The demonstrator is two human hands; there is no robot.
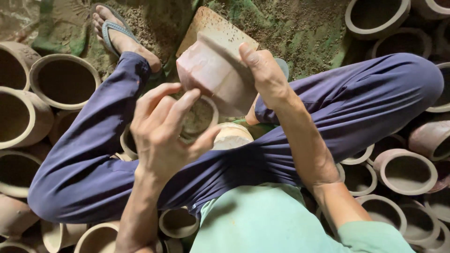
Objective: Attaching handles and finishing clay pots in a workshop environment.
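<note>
While the right hand (265,72) clamps a pinkish faceted clay pot (213,70) from its far side, its grip tight on the wall, the left hand (161,129) curls just below, fingers loosely bent around a small round pot (199,117). Beyond the right grip lies a flat board (208,23); unfired pots (63,82) crowd both sides.

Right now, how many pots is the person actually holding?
2. Right hand grips a faceted pot, held up mid-frame; left hand holds a round pot just below it. Many loose pots lie around.
</note>
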